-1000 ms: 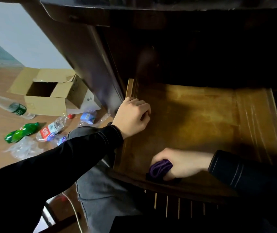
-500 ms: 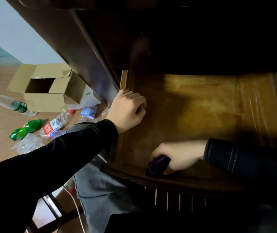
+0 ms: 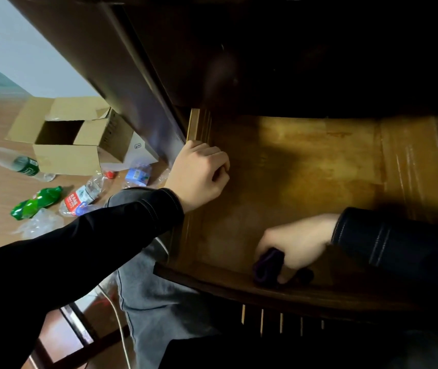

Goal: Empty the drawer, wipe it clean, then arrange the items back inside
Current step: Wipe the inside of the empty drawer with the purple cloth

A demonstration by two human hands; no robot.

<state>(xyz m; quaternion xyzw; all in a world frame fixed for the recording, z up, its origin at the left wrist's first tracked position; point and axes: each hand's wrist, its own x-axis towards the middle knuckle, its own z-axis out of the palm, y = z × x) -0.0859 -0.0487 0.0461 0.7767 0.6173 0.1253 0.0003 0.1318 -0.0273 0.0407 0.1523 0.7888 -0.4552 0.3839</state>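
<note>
A wooden drawer (image 3: 319, 166) stands pulled out from under a dark desk, with nothing on its brown floor but my hand and a cloth. My left hand (image 3: 199, 174) curls over the drawer's left side wall and grips it. My right hand (image 3: 295, 243) holds a bunched purple cloth (image 3: 268, 265) and presses it down on the drawer floor by the front wall. The drawer's back part lies in deep shadow under the desk.
On the floor at left an open cardboard box (image 3: 71, 139) sits among several plastic bottles, one green (image 3: 37, 202) and one clear with a red label (image 3: 85, 195). My grey-trousered knee (image 3: 154, 296) is under the drawer's front left corner. A white cable (image 3: 119, 323) runs down the floor.
My right hand with the cloth has slid slightly right along the drawer's front wall. My left hand has kept its grip on the left side wall.
</note>
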